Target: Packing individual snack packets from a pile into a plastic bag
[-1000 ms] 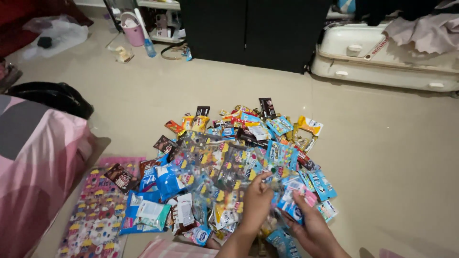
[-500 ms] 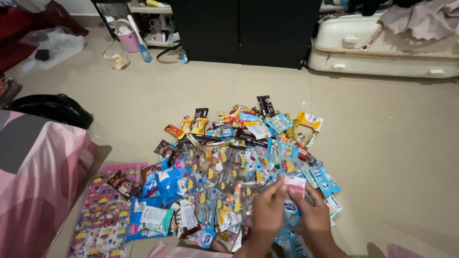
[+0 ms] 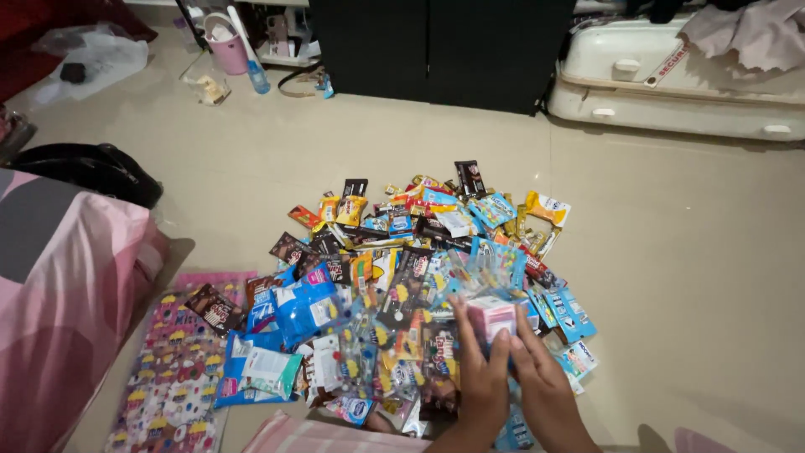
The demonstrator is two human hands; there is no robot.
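- Head view looks down on a tiled floor, smooth, pale and glossy, with a heap of snack packets spread across its middle.
- Left hand and right hand meet at the near edge of the heap, both on one small pink-and-white sachet held just above the pile.
- Left fingers curl round the sachet's left side and the right fingers lie straight along its right edge, pressed together, so the packet is pinched between the two hands; the grip looks like one for keeping a slippery film wrapper flat.
- Packets are thin foil and plastic film, flat and rectangular, in blue, brown, yellow and orange; several are clear with coloured dots.
- Patterned gift bags, flat and glossy, lie at the floor's near left, beside a pink fabric cushion.
- White hard-shell suitcase sits at the far right edge, next to a black cabinet.
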